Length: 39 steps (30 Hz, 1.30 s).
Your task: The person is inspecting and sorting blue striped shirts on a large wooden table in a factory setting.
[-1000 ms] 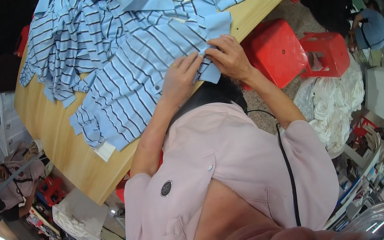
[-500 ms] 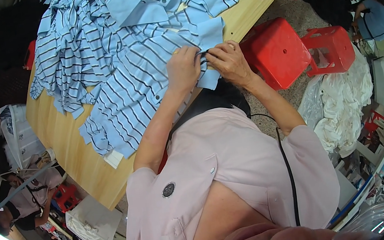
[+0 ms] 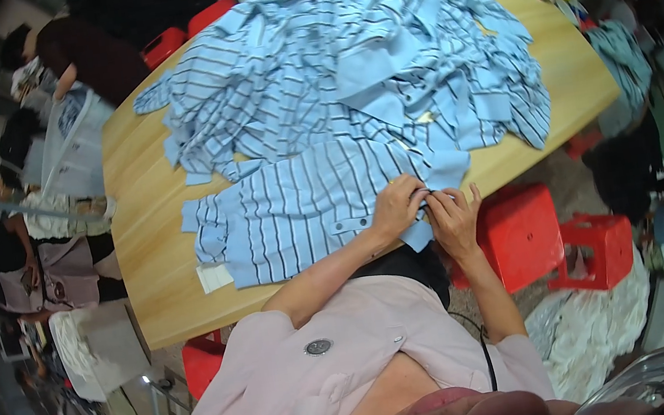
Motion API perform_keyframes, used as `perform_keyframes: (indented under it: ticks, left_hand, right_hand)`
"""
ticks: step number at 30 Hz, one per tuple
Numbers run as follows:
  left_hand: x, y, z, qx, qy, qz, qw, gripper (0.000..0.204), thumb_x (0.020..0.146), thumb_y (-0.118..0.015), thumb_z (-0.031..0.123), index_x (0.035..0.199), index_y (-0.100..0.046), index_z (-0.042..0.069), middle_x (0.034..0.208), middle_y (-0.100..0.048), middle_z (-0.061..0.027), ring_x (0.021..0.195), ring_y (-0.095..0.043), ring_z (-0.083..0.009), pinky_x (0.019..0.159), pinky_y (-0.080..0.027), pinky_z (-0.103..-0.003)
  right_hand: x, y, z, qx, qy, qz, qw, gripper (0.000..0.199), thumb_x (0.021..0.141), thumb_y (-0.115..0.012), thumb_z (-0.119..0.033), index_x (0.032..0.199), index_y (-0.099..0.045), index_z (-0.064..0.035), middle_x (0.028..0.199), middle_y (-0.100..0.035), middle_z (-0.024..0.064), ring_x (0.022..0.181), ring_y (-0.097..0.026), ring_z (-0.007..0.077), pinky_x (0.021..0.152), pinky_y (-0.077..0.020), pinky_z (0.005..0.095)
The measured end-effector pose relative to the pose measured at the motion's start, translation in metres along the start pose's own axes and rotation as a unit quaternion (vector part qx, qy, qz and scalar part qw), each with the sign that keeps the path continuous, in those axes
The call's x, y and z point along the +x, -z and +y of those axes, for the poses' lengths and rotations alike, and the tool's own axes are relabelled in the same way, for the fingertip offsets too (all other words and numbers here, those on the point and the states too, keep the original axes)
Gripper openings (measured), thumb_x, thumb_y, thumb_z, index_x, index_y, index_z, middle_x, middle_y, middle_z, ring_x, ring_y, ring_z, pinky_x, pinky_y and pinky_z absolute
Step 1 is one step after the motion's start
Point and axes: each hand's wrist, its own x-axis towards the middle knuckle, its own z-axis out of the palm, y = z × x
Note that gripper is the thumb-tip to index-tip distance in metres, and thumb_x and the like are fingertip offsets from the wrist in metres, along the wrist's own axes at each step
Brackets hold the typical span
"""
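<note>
A light-blue polo-style shirt (image 3: pixel 289 205) with dark and white stripes lies along the table's near edge. It has a plain blue collar and dark buttons on its placket. My left hand (image 3: pixel 398 207) is closed, pinching the shirt beside the collar end. Close by on its right, my right hand (image 3: pixel 454 220) pinches the same part, with thumb and forefinger together and the little finger raised. The fingertips of both hands nearly meet, and the fabric between them is mostly hidden.
Behind the shirt, a large heap of matching striped garments (image 3: pixel 289 86) covers much of the wooden table (image 3: pixel 167 303). A white paper tag (image 3: pixel 214 277) lies near its front edge. Red stools (image 3: pixel 519 236) and bagged white cloth (image 3: pixel 611 321) are at right. Other people work at left and right.
My view has tilted and turned, so the table appears lower and straighter and more of the heap shows. Both hands stay pinched at the shirt's collar end; the right little finger now lifts away.
</note>
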Motion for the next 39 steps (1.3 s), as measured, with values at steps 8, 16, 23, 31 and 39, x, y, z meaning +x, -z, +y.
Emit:
perform_keyframes:
  ticks: [8,16,23,31,39]
  left_hand:
    - [0.002,0.005,-0.012,-0.019,0.009,-0.042,0.999,0.013,0.097,-0.070,0.012,0.101,-0.067,0.000,0.099,-0.067,-0.0178,0.094,-0.066,-0.0397,0.081,-0.052,-0.046]
    - [-0.002,0.002,-0.014,-0.020,0.011,-0.030,0.999,0.014,0.095,-0.071,0.013,0.104,-0.067,0.003,0.101,-0.067,-0.0164,0.099,-0.066,-0.0396,0.085,-0.052,-0.048]
    - [-0.005,0.000,-0.015,-0.021,0.030,-0.075,0.997,0.016,0.093,-0.071,0.017,0.098,-0.072,0.002,0.097,-0.071,-0.0154,0.097,-0.068,-0.0392,0.085,-0.053,-0.049]
    - [0.000,-0.011,-0.039,-0.072,0.087,-0.083,0.990,0.020,0.095,-0.068,0.019,0.099,-0.072,-0.001,0.100,-0.070,-0.0206,0.097,-0.067,-0.0394,0.084,-0.053,-0.046]
    - [0.019,0.009,-0.012,-0.160,0.236,-0.169,0.944,0.025,0.099,-0.072,0.023,0.105,-0.073,-0.001,0.083,-0.073,-0.0110,0.076,-0.070,-0.0178,0.069,-0.054,-0.035]
  right_hand:
    - [0.017,-0.007,-0.004,0.024,-0.056,-0.055,0.997,0.021,0.085,-0.077,-0.012,0.106,-0.075,-0.0130,0.093,-0.065,0.0027,0.106,-0.064,0.0267,0.119,-0.0247,0.0716]
    - [0.020,0.000,-0.007,-0.012,-0.018,-0.048,0.999,0.020,0.083,-0.075,-0.006,0.102,-0.075,-0.0125,0.091,-0.065,0.0021,0.104,-0.065,0.0255,0.120,-0.0204,0.0764]
    - [0.008,0.004,-0.002,0.007,0.041,0.029,0.999,0.018,0.083,-0.078,-0.005,0.099,-0.076,-0.0111,0.092,-0.073,-0.0013,0.100,-0.072,0.0218,0.125,-0.0191,0.0717]
    - [0.015,0.005,0.000,0.036,0.061,0.010,0.997,0.028,0.086,-0.077,-0.004,0.113,-0.076,-0.0107,0.097,-0.074,0.0037,0.104,-0.072,0.0225,0.123,-0.0307,0.0622]
    - [0.017,0.012,0.007,0.022,0.063,0.016,0.998,0.021,0.083,-0.075,-0.010,0.104,-0.075,-0.0096,0.096,-0.072,-0.0003,0.104,-0.071,0.0175,0.118,-0.0351,0.0612]
